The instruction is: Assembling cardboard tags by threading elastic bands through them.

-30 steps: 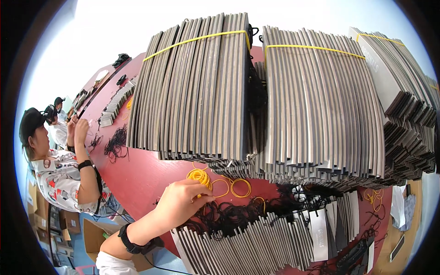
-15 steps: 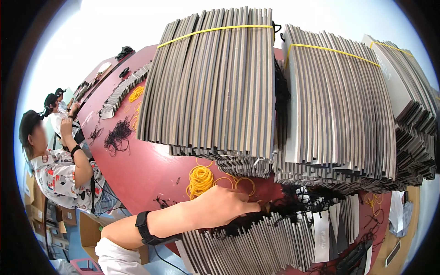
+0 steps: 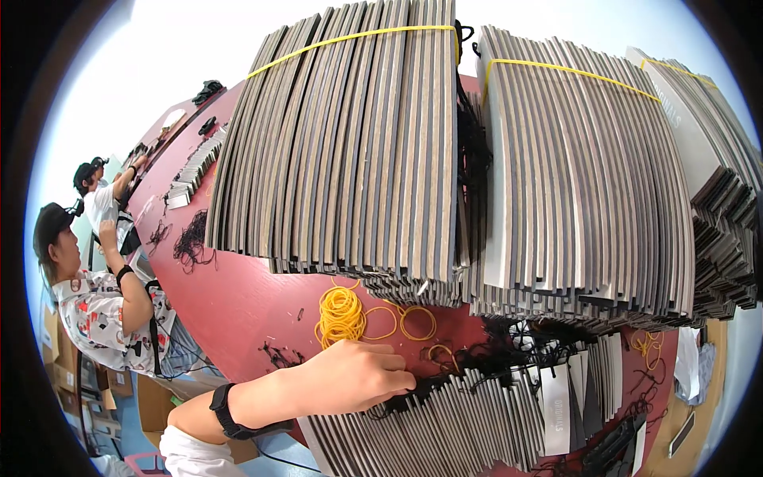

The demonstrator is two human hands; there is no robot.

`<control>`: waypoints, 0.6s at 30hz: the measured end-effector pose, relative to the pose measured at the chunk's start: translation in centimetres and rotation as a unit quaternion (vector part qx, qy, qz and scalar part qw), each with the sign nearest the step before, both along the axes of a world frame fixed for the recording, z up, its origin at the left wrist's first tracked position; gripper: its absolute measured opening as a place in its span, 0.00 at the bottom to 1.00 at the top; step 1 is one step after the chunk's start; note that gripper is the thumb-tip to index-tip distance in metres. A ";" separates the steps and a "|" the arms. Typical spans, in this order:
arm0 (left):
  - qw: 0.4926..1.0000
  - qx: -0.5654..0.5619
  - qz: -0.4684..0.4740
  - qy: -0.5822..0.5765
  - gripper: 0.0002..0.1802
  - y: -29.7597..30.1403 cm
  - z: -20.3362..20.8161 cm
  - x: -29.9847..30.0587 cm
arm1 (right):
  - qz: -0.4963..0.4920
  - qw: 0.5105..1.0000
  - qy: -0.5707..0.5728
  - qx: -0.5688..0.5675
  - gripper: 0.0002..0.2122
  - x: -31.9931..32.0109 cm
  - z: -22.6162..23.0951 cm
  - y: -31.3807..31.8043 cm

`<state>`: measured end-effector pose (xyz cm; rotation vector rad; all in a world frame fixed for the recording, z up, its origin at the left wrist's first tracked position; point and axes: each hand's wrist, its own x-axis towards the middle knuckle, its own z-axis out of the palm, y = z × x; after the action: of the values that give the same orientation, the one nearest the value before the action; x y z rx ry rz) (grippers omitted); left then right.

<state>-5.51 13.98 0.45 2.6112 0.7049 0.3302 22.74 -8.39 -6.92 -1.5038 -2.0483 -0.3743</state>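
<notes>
Light grey card point(image 3: 554, 409) in front row point(image 3: 453, 425), near edge of desk point(image 3: 254, 310): one line of pale capitals, running lengthwise. End card point(image 3: 690, 151) of yellow-banded stack point(image 3: 719, 119) toward desk's right edge: pale capitals too, slanting down its face. Both lines small.

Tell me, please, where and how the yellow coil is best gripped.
Probably pinch the yellow coil at its left rim, from the left: it lies heaped on the red table, that side open, while the left hand is at its near edge and loose loops lie rightward.
</notes>
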 end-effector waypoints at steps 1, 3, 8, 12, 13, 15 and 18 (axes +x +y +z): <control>1.000 0.000 -0.013 0.008 0.07 0.0 0.0 -0.1 | 0.001 1.000 0.000 -0.001 0.07 0.0 0.0 0.0; 1.000 0.002 -0.025 0.016 0.09 0.0 0.1 -0.4 | 0.001 1.000 -0.001 0.000 0.07 0.0 -0.1 0.0; 0.997 -0.062 0.023 -0.026 0.09 0.6 0.3 -0.6 | 0.003 1.000 0.000 -0.001 0.07 0.0 -0.1 0.1; 0.991 0.000 0.133 -0.010 0.10 1.3 -0.4 0.3 | 0.005 1.000 0.001 -0.002 0.08 -0.1 -0.1 0.1; 0.991 0.000 0.133 -0.010 0.10 1.5 -0.7 0.6 | 0.004 1.000 0.001 -0.002 0.08 -0.1 -0.1 0.1; 0.987 0.056 0.151 0.002 0.12 1.9 -1.3 1.1 | 0.005 1.000 0.001 -0.002 0.08 -0.1 -0.1 0.1; 0.992 0.060 0.111 0.021 0.12 2.9 -2.0 1.3 | 0.005 1.000 0.002 -0.001 0.08 -0.1 0.0 0.1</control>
<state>-4.22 16.87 -1.55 2.6622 1.0236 0.3936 22.61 -8.31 -6.97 -1.4933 -2.0527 -0.3645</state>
